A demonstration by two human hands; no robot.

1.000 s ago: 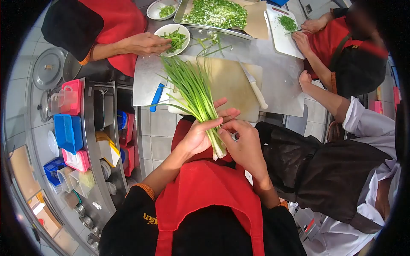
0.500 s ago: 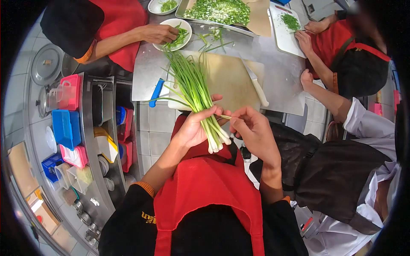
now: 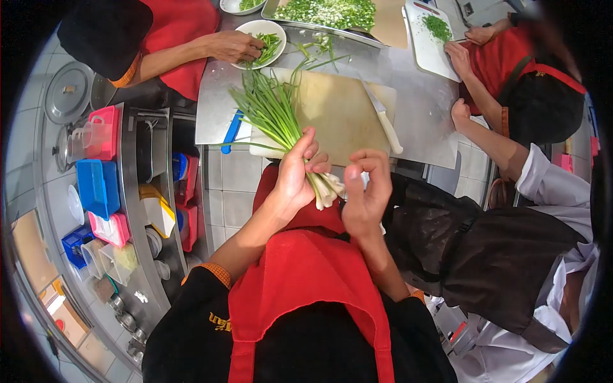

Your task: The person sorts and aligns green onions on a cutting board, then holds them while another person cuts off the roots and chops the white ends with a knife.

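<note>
My left hand (image 3: 296, 171) is closed around a bunch of spring onions (image 3: 267, 110). The green tops point up over the edge of the cutting board, and the white root ends (image 3: 326, 189) stick out below my fingers. My right hand (image 3: 370, 195) is raised just right of those white ends, apart from them. Its fingers are loosely curled, with a gap to the thumb, and I see nothing held in it. Beyond the bunch, a cutting board (image 3: 345, 121) lies on the steel table with a white-handled knife (image 3: 386, 127) along its right side.
A blue-handled tool (image 3: 232, 132) lies left of the board. Another person's hand (image 3: 237, 46) reaches into a bowl (image 3: 278, 29) of cut greens. A tray of chopped greens (image 3: 329, 14) stands behind. At right, a co-worker's hands touch a white board (image 3: 426, 54). Shelves (image 3: 131, 185) stand left.
My right hand has come away from the thin strip it pinched beside the bunch, and its fingers have loosened. My left hand has turned and wrapped further round the spring onions.
</note>
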